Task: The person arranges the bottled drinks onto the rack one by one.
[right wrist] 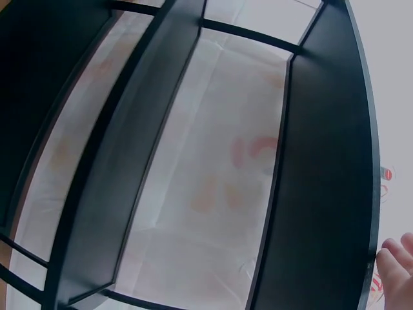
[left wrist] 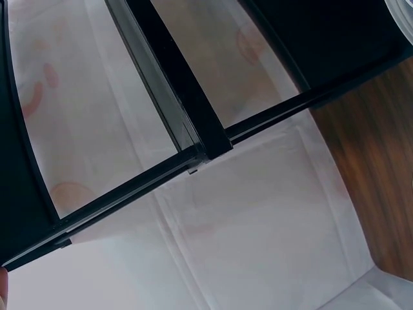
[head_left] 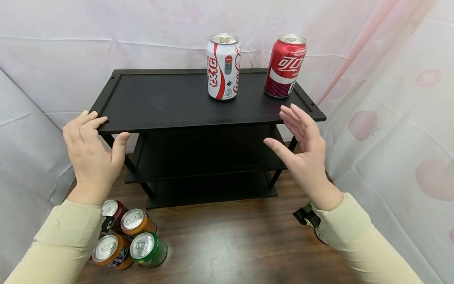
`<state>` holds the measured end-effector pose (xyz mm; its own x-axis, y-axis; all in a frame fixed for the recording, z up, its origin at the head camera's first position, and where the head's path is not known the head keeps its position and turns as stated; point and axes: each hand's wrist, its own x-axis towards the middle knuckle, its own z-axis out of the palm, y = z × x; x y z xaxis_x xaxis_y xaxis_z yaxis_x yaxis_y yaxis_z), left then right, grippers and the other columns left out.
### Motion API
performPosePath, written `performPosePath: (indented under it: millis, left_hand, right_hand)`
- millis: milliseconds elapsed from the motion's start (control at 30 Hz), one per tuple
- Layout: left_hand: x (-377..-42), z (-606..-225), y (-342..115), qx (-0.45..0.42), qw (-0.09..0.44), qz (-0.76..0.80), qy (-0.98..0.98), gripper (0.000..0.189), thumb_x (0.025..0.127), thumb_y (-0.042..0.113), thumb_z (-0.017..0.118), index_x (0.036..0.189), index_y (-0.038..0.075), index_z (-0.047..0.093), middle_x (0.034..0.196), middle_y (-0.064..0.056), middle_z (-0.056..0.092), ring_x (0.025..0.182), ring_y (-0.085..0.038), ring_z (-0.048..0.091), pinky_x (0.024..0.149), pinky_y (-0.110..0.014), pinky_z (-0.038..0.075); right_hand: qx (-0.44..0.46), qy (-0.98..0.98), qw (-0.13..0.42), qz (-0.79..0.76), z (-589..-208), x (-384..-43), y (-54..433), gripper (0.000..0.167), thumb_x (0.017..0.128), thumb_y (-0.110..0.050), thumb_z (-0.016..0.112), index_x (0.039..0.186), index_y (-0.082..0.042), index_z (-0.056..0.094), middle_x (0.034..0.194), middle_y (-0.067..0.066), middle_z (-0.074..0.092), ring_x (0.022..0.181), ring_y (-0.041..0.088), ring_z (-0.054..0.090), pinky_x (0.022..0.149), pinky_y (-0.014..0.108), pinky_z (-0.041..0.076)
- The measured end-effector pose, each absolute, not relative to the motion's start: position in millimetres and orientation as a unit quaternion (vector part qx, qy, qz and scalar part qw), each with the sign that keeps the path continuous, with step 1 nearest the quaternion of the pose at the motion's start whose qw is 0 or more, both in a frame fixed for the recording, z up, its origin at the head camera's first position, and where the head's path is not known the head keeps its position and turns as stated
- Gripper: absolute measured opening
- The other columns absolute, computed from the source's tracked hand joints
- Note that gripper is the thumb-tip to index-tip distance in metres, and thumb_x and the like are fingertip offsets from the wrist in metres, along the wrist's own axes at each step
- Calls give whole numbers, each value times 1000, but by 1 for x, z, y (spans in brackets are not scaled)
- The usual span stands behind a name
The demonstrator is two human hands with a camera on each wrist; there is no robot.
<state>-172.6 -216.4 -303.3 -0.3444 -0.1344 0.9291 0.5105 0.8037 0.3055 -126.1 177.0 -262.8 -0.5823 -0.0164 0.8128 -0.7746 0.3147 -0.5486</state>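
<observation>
Currently: left hand (head_left: pixel 93 152) and right hand (head_left: pixel 306 152) both loose, one at each end of a black rack (head_left: pixel 159 98)

From my remote seat I see the left hand at the rack's front left corner, its relaxed fingers over the top tier's edge and the thumb well apart from them, below that edge. It looks to rest there without clamping. The right hand is raised near the front right corner, palm inward, fingers nearly straight and thumb spread wide; it holds nothing, and I cannot tell whether its fingertips touch the rack. The two hands are well apart.

As for containers, going rightward, I find a cluster of cans on the table (head_left: pixel 213 236) by the left sleeve: a front orange can (head_left: pixel 117 252), a dark red can (head_left: pixel 118 215), a rear orange can (head_left: pixel 143 225) and a green can (head_left: pixel 156 250). On the rack's top tier stand a white can (head_left: pixel 223 75), right of the middle, and a red can (head_left: pixel 286 65), near the right end. What the cans hold is hidden under their silver lids. The right sleeve partly covers a black object (head_left: pixel 306 216).
</observation>
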Motion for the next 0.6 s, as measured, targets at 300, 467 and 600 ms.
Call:
performPosePath:
  millis: [300, 467, 600]
  left_hand:
    - [-173, -303, -216, -121, 562, -289, -766, 78, 90, 69, 51, 112, -6, 54, 123, -29, 52, 126, -42, 45, 114, -50, 30]
    - [-172, -302, -216, -119, 560, -290, -767, 79, 90, 69, 51, 112, -7, 54, 123, -29, 52, 126, -42, 45, 115, -50, 30]
    - [-172, -302, -216, -121, 559, -290, -768, 78, 90, 69, 51, 112, -7, 54, 122, -29, 52, 126, -42, 45, 115, -50, 30]
  right_hand:
    - [280, -713, 378, 520, -272, -118, 187, 60, 84, -24, 81, 122, 14, 54, 121, 1, 67, 112, 18, 65, 102, 32, 50]
    - [265, -728, 372, 511, -280, -112, 197, 50, 81, -11, 82, 119, 12, 57, 117, 1, 67, 107, 13, 65, 99, 28, 50]
    - [255, -733, 370, 511, -290, -106, 206, 47, 76, 5, 80, 117, 14, 57, 114, -2, 68, 104, 11, 66, 96, 27, 50]
